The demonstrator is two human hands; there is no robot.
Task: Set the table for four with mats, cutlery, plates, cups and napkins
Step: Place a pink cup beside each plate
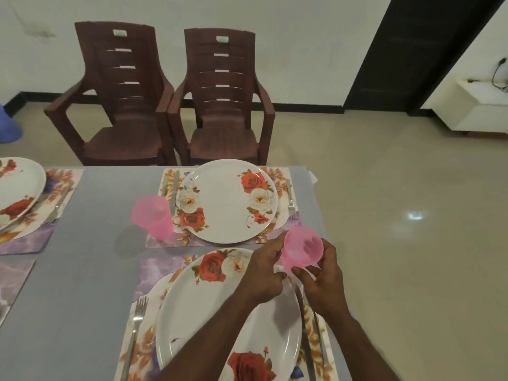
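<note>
A pink translucent cup is held above the near mat's far right corner, tilted with its mouth toward me. My right hand curls round it from the right and below. My left hand touches its left side with curled fingers. A second pink cup stands at the near left of the far plate. The near rose-patterned plate lies on a floral mat, with a fork on its left and a knife on its right. The far mat carries a knife and a fork.
A third plate with a fork lies on a mat at the left; a bare mat corner shows below it. Two brown plastic chairs stand behind the grey table. The table's right edge is near my right hand.
</note>
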